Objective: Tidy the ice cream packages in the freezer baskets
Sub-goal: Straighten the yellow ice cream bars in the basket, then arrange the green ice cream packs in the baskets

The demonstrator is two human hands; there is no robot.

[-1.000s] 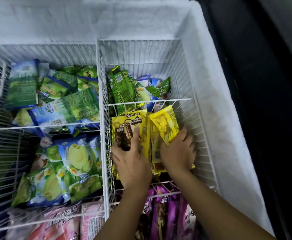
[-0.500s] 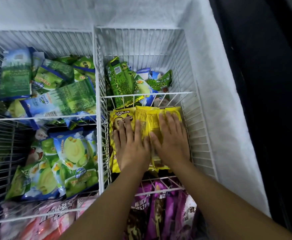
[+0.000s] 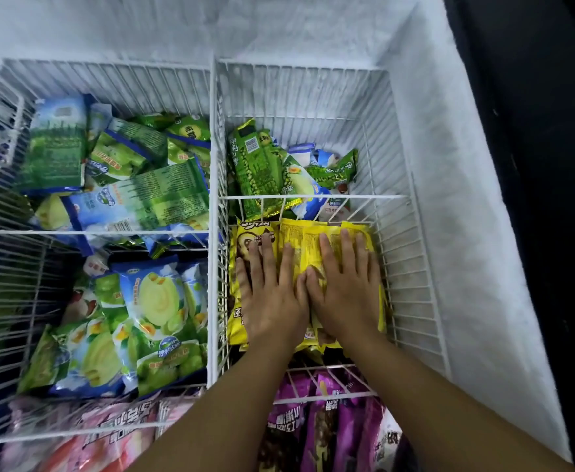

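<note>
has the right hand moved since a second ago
Yes. The right hand has flattened onto the yellow packs, its fingertips now nearer the wire divider behind them.

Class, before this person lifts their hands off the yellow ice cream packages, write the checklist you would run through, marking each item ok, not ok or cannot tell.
1. Hands free to lift: ok; left hand and right hand lie flat on the yellow packages, gripping nothing.
2. Yellow packages flat, side by side: ok.
3. Yellow packages on the near side of the far divider: ok.
4. Layers under the top ones straight: cannot tell, hidden.
5. Far compartment sorted: not ok; green packages lie jumbled with blue-white packages.
</note>
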